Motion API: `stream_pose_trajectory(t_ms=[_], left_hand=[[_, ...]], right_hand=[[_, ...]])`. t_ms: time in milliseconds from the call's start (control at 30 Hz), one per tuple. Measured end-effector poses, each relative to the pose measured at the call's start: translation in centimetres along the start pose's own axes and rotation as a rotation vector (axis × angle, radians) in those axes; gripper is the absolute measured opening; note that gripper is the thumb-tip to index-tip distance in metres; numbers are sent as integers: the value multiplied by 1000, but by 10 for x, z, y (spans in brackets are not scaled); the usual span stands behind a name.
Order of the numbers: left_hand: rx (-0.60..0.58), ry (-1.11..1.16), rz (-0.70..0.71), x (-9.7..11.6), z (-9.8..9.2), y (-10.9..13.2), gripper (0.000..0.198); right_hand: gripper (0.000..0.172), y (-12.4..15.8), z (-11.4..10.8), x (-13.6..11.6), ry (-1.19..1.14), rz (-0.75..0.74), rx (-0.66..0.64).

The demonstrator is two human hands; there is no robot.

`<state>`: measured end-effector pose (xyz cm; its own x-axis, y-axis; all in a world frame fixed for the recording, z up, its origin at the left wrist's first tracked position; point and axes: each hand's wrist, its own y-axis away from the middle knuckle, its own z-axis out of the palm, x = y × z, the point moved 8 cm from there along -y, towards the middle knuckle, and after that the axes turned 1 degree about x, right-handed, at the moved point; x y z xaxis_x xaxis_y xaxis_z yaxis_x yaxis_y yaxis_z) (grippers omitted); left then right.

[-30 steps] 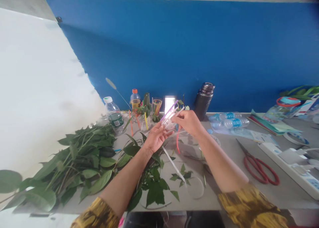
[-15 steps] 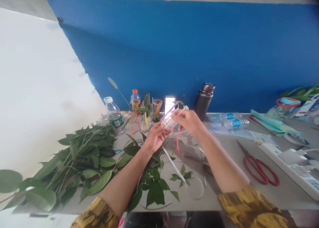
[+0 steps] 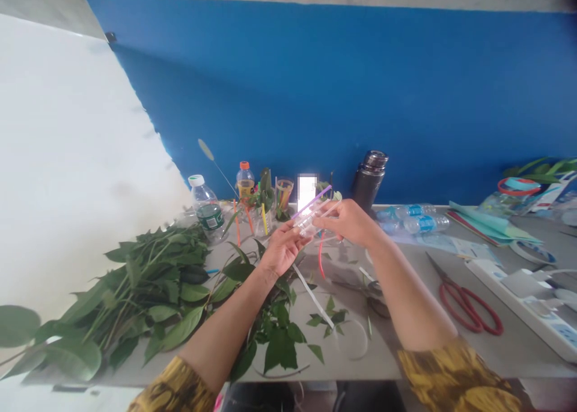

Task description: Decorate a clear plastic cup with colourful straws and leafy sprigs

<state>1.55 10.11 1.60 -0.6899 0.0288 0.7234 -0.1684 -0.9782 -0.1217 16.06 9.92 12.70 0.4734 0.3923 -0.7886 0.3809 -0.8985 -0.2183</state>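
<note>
Above the middle of the table, my left hand [image 3: 285,248] is closed on a clear ridged plastic piece [image 3: 307,221], seemingly a cut bottle. A purple straw [image 3: 318,198] lies slanted along its far side. My right hand [image 3: 349,221] closes on the piece's other end, where a pale pinkish straw [image 3: 332,208] shows by the fingers; part of the piece is hidden behind them. Below hangs a red strip [image 3: 321,259]. White tape-like strip [image 3: 314,296] and leafy sprigs [image 3: 280,334] lie under my hands.
Piled leafy branches [image 3: 153,292] cover the left side. Bottles, a decorated cup [image 3: 265,220] and a bright screen [image 3: 307,193] stand at the back, with a dark thermos [image 3: 369,181]. Red-handled scissors [image 3: 469,304], small bottles [image 3: 426,223] and a power strip [image 3: 527,310] are on the right.
My right hand has shifted slightly right and down, its fingers lower on the clear piece. The purple straw has moved a little right. My left hand keeps its hold.
</note>
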Motion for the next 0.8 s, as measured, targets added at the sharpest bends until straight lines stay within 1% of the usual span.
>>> stream_pose_trajectory(t_ms=[133, 233, 300, 467, 533, 700, 800], left_hand=[[-2, 0, 18, 5, -3, -3, 36], [24, 20, 51, 12, -10, -6, 35], [39, 29, 49, 14, -13, -7, 33], [42, 29, 1, 7, -12, -5, 31], [39, 43, 17, 6, -10, -4, 31], [49, 82, 40, 6, -12, -5, 36], [43, 70, 41, 6, -14, -6, 38]], right_hand=[[25, 2, -1, 1, 8, 34, -30], [25, 5, -4, -1, -50, 51, -42], [26, 6, -8, -2, -101, 52, -29], [31, 2, -8, -3, -155, -27, 31], [34, -1, -6, -1, -118, -57, 95], [40, -1, -7, -5, 45, -152, 379], [37, 0, -2, -5, 109, -158, 439]])
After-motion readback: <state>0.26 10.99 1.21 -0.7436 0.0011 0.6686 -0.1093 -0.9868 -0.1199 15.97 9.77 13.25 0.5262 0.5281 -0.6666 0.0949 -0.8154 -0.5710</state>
